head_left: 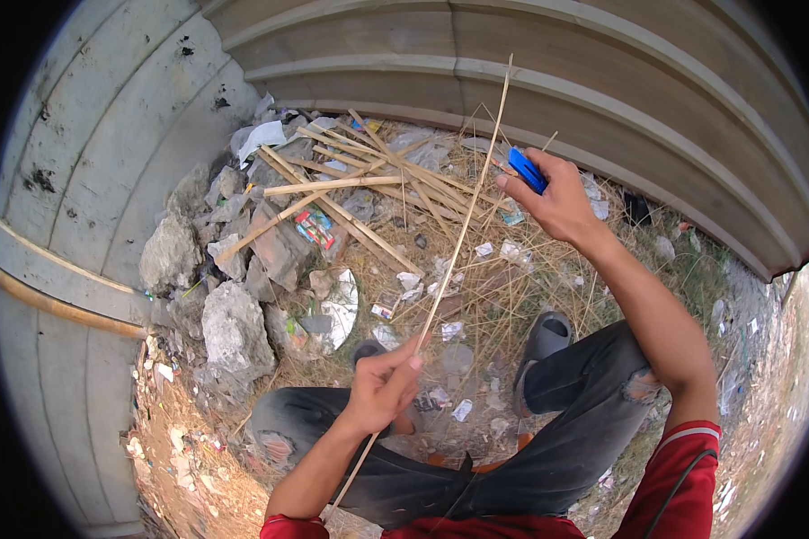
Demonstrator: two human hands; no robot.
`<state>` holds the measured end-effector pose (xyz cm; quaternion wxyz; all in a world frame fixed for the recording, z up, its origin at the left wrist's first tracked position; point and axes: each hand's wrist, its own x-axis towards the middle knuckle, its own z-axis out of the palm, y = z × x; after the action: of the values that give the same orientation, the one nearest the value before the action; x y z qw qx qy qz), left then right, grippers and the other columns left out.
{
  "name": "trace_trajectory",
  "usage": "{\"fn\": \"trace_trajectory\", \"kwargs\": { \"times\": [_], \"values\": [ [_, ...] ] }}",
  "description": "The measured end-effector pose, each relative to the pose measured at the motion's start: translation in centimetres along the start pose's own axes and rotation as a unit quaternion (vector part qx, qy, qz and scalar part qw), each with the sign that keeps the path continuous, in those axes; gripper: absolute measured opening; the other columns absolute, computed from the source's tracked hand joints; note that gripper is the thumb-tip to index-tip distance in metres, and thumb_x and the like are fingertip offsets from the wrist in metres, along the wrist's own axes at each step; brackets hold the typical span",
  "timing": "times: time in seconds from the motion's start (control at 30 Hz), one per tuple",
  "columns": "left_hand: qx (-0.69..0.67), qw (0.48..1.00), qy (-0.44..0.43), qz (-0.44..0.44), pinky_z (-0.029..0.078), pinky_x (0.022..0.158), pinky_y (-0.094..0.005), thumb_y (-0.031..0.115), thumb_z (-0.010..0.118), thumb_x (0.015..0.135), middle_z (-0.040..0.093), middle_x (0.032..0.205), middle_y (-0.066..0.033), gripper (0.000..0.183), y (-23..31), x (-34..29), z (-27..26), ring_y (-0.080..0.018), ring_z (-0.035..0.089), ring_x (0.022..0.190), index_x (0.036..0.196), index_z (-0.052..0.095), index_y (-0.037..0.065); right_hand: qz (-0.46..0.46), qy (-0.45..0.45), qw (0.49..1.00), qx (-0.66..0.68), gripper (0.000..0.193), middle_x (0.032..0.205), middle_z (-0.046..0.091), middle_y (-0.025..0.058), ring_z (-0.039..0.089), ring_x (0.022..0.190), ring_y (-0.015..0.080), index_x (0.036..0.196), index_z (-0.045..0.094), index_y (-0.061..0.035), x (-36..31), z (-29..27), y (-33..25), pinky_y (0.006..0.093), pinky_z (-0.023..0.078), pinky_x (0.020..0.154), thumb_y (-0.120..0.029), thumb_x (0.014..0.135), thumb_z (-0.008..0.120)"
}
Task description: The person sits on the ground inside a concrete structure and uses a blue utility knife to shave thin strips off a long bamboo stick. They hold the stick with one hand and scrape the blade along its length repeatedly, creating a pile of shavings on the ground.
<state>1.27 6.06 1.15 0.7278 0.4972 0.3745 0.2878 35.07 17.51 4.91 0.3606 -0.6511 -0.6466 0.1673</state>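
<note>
My left hand (386, 388) is closed round a long thin bamboo strip (459, 241), low in front of my lap. The strip runs up and away to the right, and its lower end passes under my left forearm. In my right hand (559, 199) is a blue utility knife (527, 171), gripped near the strip's upper part. Whether the blade touches the strip I cannot tell. Beyond my hands lies a loose pile of split bamboo sticks (360, 181), crossing one another over rocks and dry grass.
Grey rocks (235, 328) are heaped at the left, with a red-and-green wrapper (315, 228) and a broken white piece (342, 310) among them. A corrugated metal wall (602, 81) closes off the far side, and a pale panel (126, 135) the left. Paper scraps litter the ground round my sandals (548, 337).
</note>
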Motion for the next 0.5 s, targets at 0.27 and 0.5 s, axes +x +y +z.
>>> {"fn": "trace_trajectory", "kwargs": {
  "times": [0.27, 0.5],
  "values": [
    [0.102, 0.994, 0.014, 0.032, 0.035, 0.060, -0.0179, 0.009, 0.059, 0.105, 0.053, 0.082, 0.0091, 0.042, -1.9, -0.1, 0.5, 0.0009, 0.044, 0.072, 0.143, 0.053, -0.007, 0.030, 0.035, 0.994, 0.099, 0.031, 0.072, 0.065, 0.0026, 0.057, 0.066, 0.0079, 0.096, 0.068, 0.0002, -0.1, 2.2, 0.7, 0.0263, 0.047, 0.061, -0.025, 0.087, 0.082],
    [0.105, 0.994, 0.016, 0.026, 0.037, 0.064, -0.0173, 0.009, 0.059, 0.104, 0.055, 0.086, 0.0082, 0.042, -1.8, 0.1, 0.6, 0.0004, 0.044, 0.075, 0.142, 0.053, -0.008, 0.091, 0.088, 0.929, 0.347, 0.021, 0.084, 0.066, 0.0031, 0.056, 0.063, 0.0081, 0.105, 0.065, -0.0040, 1.3, 2.4, 3.7, 0.0271, 0.044, 0.058, -0.017, 0.090, 0.073]
  ]
}}
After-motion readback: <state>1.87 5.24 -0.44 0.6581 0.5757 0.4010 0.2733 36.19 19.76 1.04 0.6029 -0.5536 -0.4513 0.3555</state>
